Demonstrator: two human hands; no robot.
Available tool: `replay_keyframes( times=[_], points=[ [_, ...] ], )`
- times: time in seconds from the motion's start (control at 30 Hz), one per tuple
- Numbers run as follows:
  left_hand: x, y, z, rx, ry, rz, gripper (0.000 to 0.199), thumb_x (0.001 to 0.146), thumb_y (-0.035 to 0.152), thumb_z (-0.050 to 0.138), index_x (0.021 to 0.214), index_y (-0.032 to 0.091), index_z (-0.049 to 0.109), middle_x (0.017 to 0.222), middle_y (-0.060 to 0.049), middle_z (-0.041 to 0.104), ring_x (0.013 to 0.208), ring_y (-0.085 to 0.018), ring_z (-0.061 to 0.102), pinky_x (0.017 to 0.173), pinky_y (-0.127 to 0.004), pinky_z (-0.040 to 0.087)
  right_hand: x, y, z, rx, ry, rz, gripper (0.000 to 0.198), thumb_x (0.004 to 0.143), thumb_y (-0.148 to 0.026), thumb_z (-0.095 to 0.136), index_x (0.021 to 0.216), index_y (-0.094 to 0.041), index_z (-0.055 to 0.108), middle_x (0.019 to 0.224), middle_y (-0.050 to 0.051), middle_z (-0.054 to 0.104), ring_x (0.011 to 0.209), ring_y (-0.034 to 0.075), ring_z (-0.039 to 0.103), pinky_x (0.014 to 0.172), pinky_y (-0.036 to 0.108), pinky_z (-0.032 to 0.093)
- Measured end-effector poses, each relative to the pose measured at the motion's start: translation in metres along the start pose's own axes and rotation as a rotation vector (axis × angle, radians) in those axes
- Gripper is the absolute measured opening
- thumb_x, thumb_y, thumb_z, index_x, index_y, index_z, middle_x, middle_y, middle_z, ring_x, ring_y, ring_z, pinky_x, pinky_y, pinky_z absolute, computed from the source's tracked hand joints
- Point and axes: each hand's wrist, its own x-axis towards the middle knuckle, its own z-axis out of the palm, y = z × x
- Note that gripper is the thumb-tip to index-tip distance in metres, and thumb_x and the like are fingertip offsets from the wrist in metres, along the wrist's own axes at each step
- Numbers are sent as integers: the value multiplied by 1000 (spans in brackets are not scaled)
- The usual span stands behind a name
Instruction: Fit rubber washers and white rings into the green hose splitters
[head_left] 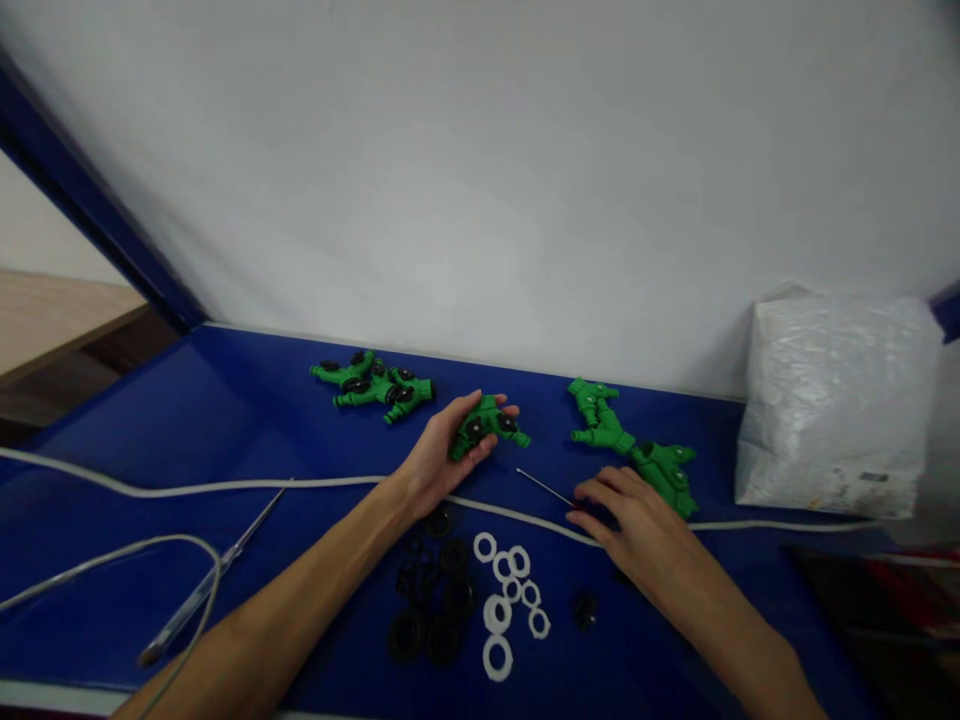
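Green branched connector (pixel 489 411) with black levers, held over the middle of the blue tabletop (pixel 247 410). Left hand (pixel 435 458): fingers curled around the connector's body, concealing part of it; forearm enters from lower left. Right hand (pixel 631 507): palm down, fingers closed on a screwdriver (pixel 548 487), its handle mostly hidden. Black rings (pixel 459 611) blend into shadow; both forearms cut off below.

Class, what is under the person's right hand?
At the right hand, a tool's metal shaft shows; its dark handle is partly covered. A white cable runs beneath, visible either side; its middle stretch is hidden.
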Motion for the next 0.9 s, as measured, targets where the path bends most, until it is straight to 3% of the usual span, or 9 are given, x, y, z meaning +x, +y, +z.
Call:
replay_keyframes(
  times=[0.13,0.33,0.5,0.63,0.9],
  points=[
    [1,-1,-2,14,2,29,28,93,33,61,103,10,72,110,-16,74,54,-6,50,48,-18,44,2,-9,-5,-62,32,-62,10,91,-15,59,84,-20,65,84,7,69,81,26,69,75,40,57],
    [0,-1,-3,47,1,49,27,90,35,67,103,12,73,111,-14,74,55,-6,48,50,-18,41,7,-37,-48,202,111,7,7,99,-24,52,104,-24,57,96,4,71,82,20,72,75,32,57],
    [-4,-4,1,115,28,73,32,88,40,70,105,13,73,109,-10,73,62,-6,51,57,-17,41,22,-59,-71,60,220,-128,17,102,-25,46,110,-20,60,102,9,69,88,23,72,77,37,59],
    [-3,-7,2,133,-6,107,35,86,43,72,104,13,72,106,-10,72,58,-5,46,52,-18,37,29,-69,-76,-88,240,-258,27,104,-22,37,110,-18,63,103,12,70,92,26,71,75,39,60],
    [4,-13,-4,122,-59,137,38,87,47,69,101,12,72,102,-11,72,54,-6,44,47,-20,33,31,-72,-73,-98,278,-253,24,105,-26,38,110,-20,62,97,9,68,79,21,69,68,34,59]
  ],
)
